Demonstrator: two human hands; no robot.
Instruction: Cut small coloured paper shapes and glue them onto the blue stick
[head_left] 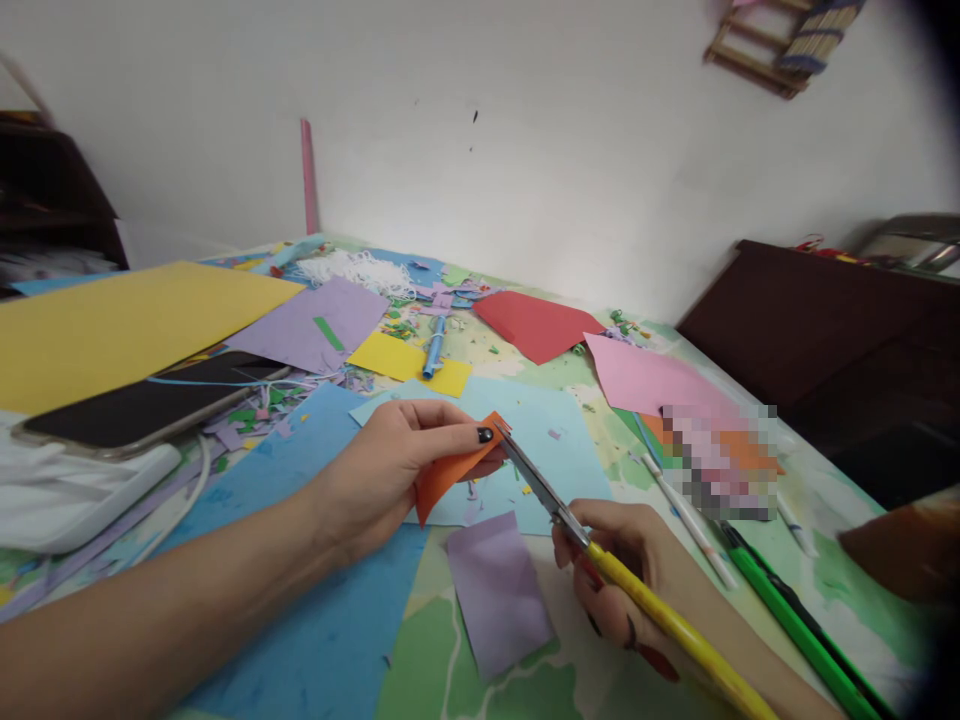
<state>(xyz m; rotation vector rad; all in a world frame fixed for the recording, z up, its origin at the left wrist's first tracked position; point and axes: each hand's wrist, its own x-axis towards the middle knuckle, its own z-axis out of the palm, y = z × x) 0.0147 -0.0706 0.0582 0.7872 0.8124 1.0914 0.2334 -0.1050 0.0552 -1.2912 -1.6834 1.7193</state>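
Observation:
My left hand [390, 465] pinches a small orange paper piece [450, 470] between thumb and fingers above the table. In my right hand [637, 585] is a pair of yellow-handled scissors [600, 550]; the fingers are wrapped round the handles. The metal blades [529, 475] point up and left, and their tip touches the top edge of the orange piece. Under both hands lie a light blue sheet [559, 440] and a lilac rectangle [499, 590].
Coloured sheets cover the table: yellow [112, 320], lilac [315, 320], red [536, 325], pink [645, 375], blue [322, 610]. A phone [150, 400] lies at the left, a blue pen [433, 350] mid-table, and green pens [795, 620] at the right. Paper scraps are scattered. A dark cabinet [825, 330] stands to the right.

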